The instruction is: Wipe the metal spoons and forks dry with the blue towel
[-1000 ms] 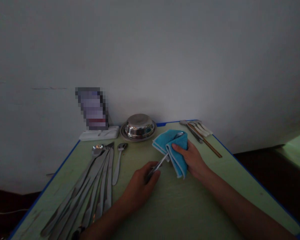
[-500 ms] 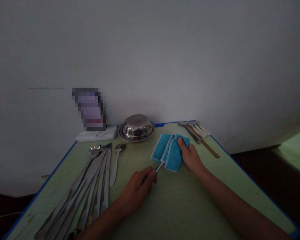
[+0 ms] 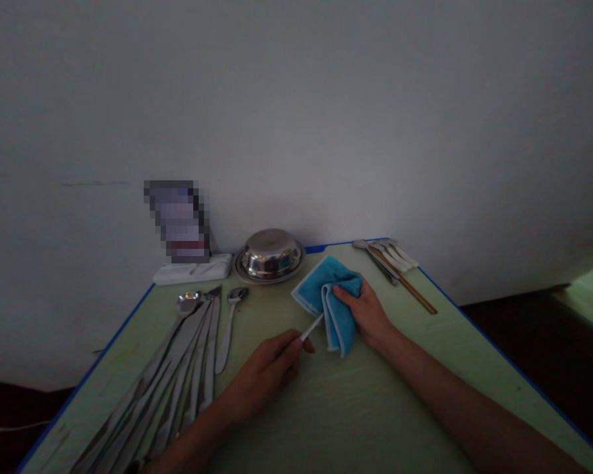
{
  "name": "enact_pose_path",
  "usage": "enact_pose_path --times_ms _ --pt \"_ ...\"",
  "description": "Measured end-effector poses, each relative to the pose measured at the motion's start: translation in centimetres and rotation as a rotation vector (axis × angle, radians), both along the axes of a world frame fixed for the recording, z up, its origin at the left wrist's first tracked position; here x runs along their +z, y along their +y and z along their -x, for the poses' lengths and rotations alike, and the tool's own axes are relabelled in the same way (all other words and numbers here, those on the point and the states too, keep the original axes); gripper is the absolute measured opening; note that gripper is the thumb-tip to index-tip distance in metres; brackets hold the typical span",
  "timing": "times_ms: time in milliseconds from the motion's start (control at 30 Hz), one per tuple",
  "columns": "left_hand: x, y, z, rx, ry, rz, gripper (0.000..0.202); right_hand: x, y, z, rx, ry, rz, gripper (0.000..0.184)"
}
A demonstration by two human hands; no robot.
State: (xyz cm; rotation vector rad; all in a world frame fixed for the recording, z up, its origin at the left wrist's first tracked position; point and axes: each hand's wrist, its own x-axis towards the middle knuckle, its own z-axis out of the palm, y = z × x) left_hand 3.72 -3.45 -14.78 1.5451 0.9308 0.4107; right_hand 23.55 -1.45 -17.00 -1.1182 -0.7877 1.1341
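A slim metal utensil [image 3: 312, 327] is gripped by the handle in the closed left hand [image 3: 271, 362], its long axis slanted away and rightward from that hand. Its far end (hidden from sight) is covered by a blue cloth [image 3: 342, 322], which is clasped in the right hand [image 3: 368, 311]. Left of the left hand, a small spoon [image 3: 226, 339] is laid, bowl pointing away.

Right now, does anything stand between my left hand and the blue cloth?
Nothing visible blocks them. Only the utensil in your left hand spans the gap, its far end hidden by the blue cloth in your right hand.
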Motion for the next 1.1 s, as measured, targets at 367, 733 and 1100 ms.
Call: enact_pose_path --times_ms 367,733,1100 --pt "0.2 -0.4 -0.1 0.015 0.084 -0.073 0.036 -1.3 0.6 -1.0 -0.061 -0.102 0.050 0.039" --pt "0.4 -0.4 -0.1 0.012 0.149 -0.200 0.035 0.7 -0.5 -0.3 0.152 0.039 0.071 0.035" --pt "0.2 -0.5 0.1 -0.051 0.152 -0.269 0.033 1.9 -0.6 -1.1 0.029 -0.155 -0.075 0.025"
